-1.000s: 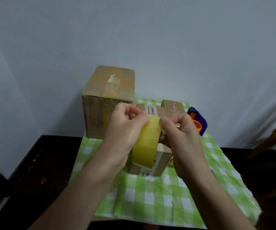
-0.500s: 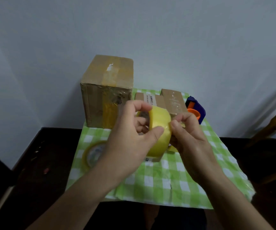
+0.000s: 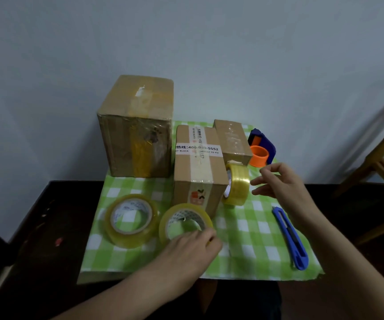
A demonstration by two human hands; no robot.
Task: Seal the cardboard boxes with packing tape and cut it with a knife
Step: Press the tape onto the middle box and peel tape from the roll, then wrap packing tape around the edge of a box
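- On the green-and-white checked cloth (image 3: 251, 241) covering part of the dark table (image 3: 54, 218), three cardboard boxes are standing toward the back: a large cardboard box (image 3: 138, 128) at the back left against the wall, a medium box with a printed label (image 3: 198, 167) just beside it, and a small box (image 3: 232, 142) touching the medium one on its right.
- Strips of tape are already showing across the tops of all three boxes.
- The left hand (image 3: 191, 248) is resting palm down on the near rim of a tape roll lying flat (image 3: 184, 221), fingers curled over its edge; whether it is actually gripping the roll I cannot tell.
- A second flat tape roll (image 3: 129, 220) is lying just beside it to the left, untouched.
- A third tape roll standing on edge (image 3: 236, 184) is leaning against the right side of the medium box, in front of the small box.
- The right hand (image 3: 281, 183) is hovering just beside that upright roll, fingers loosely spread and holding nothing, apart from the roll.
- A blue utility knife (image 3: 290, 237) is lying on the cloth to the right, under the right forearm, its blade not visibly extended.
- A blue tape dispenser with an orange core (image 3: 261, 147) is sitting at the back right, just beside the small box.
- Part of a wooden chair (image 3: 382, 158) is standing off the table at the right edge.
- The medium box is crowding the space between the two hands, with the flat roll sitting directly in front of it.
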